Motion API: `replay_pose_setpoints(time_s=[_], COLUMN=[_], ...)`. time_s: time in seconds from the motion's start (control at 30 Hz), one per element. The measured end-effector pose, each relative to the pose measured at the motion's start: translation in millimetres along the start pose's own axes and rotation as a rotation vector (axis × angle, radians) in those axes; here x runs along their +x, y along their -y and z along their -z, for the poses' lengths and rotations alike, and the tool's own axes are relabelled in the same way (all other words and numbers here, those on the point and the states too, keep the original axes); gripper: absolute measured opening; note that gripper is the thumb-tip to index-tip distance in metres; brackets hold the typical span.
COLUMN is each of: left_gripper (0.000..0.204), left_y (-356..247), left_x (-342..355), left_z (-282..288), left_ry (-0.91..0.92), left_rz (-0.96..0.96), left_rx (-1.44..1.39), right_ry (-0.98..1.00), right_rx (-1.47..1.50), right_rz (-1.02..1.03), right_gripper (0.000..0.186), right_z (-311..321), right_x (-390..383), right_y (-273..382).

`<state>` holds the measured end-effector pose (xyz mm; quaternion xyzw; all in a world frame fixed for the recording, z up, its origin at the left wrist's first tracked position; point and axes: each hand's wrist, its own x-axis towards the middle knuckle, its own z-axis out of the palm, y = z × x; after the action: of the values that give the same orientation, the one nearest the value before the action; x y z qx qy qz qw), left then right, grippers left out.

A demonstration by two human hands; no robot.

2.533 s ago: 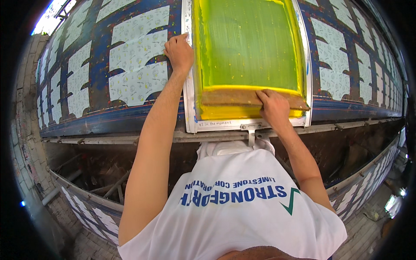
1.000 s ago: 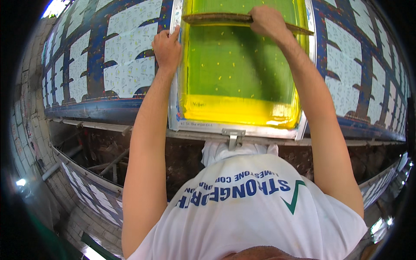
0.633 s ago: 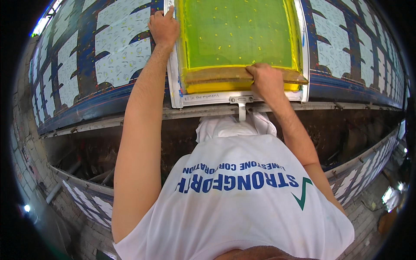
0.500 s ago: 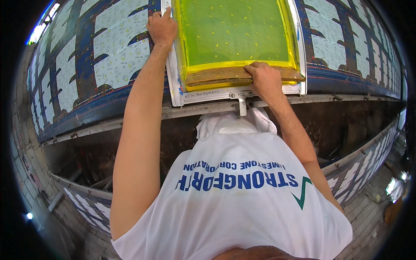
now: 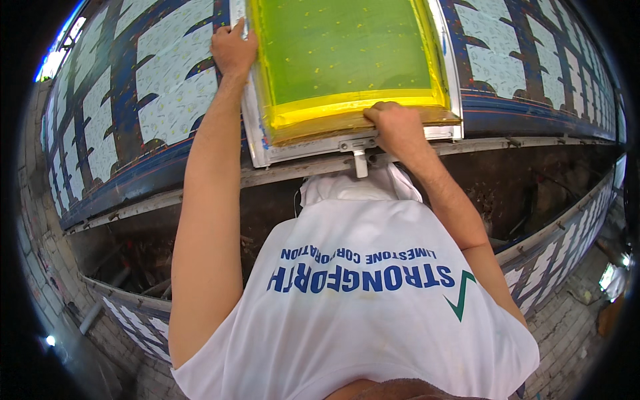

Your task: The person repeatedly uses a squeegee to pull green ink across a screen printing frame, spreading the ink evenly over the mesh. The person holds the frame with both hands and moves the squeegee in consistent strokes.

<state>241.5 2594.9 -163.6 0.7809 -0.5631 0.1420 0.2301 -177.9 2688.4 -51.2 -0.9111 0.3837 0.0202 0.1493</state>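
A screen printing frame (image 5: pixel 251 127) with pale metal sides lies over the long printing table, its green mesh (image 5: pixel 340 50) bordered by yellow tape. My left hand (image 5: pixel 233 50) grips the frame's left side, the index finger laid along the metal. At the near end of the screen, my right hand (image 5: pixel 397 130) is closed over the right part of a squeegee (image 5: pixel 320 133) with a wooden handle. The squeegee spans nearly the screen's width and leans low toward me. Its blade is hidden. A metal bracket (image 5: pixel 360 162) sticks out from the frame's near edge.
White cut pieces (image 5: pixel 170 107) with a small printed pattern lie in rows on the dark blue table, left and right of the frame. A metal rail (image 5: pixel 150 207) runs along its near edge. Below it is a dark gap, then another table row (image 5: pixel 133 323) on paved floor.
The squeegee has tipped lower toward me over the frame's near edge, and my right hand with it. My left hand keeps its hold on the frame. The whole view has shifted slightly.
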Motion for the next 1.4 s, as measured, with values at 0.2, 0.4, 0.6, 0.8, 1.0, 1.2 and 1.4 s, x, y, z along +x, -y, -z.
replay_pose_setpoints(time_s=[0.2,0.4,0.6,0.8,1.0,1.2,1.4], left_gripper=[0.043,0.039,0.039,0.039,0.041,0.041,0.038], left_y=[1,-3,-8,-13,-11,-11,-9], left_x=[2,4,3,3,2,0,-5], left_z=[4,10,16,21,21,20,18], left_ry=[0.026,0.086,0.099,0.114,0.091,0.092,0.059], left_rz=[0.041,0.111,0.123,0.141,0.096,0.114,0.090], left_rx=[-0.079,-0.032,-0.017,-0.018,-0.054,-0.030,-0.023], right_ry=[-0.086,-0.117,-0.018,-0.338,-0.250,-0.420,-0.484], right_rx=[0.182,0.224,0.524,0.475,0.560,0.502,0.594], right_rz=[0.118,0.223,0.133,-0.408,-0.530,-0.489,-0.505], right_gripper=[0.045,0.056,0.059,0.058,0.077,0.060,0.052], right_z=[-9,-2,16,17,-5,-19,-6], right_x=[-23,-42,-53,-39,-31,-24,-24], right_y=[-9,-22,-83,-197,-226,-220,-211])
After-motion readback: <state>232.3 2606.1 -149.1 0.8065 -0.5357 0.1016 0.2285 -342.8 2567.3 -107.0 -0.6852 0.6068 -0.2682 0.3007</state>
